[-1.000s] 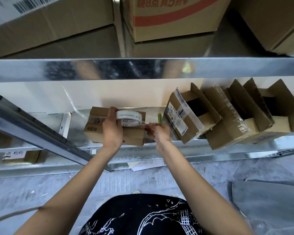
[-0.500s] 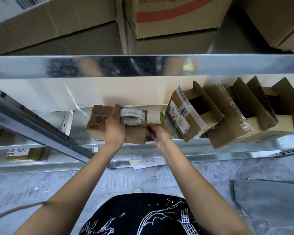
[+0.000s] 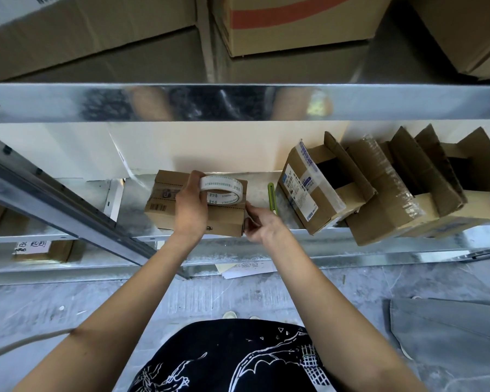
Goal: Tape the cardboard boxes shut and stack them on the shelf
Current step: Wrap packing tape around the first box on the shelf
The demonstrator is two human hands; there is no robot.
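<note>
A small closed cardboard box (image 3: 164, 205) lies on the lower metal shelf (image 3: 266, 230). My left hand (image 3: 191, 206) grips a white printed tape roll (image 3: 222, 189) on top of the box. Against the box's right end sits my right hand (image 3: 262, 224), its fingers pressing or pinching there; the tape strip itself is too thin to make out. A green box cutter (image 3: 272, 198) lies on the shelf just right of the box. Further right stand open cardboard boxes (image 3: 311, 188) with raised flaps.
Large cartons (image 3: 292, 21) fill the upper shelf behind a shiny steel beam (image 3: 238, 101). A slanted steel rail (image 3: 54, 205) crosses at left. Another small box (image 3: 43, 248) sits low at left. Papers (image 3: 246, 268) lie on the concrete floor.
My right hand has dropped from beside the cutter to the box's right end. My left hand and the tape roll have stayed on the box top.
</note>
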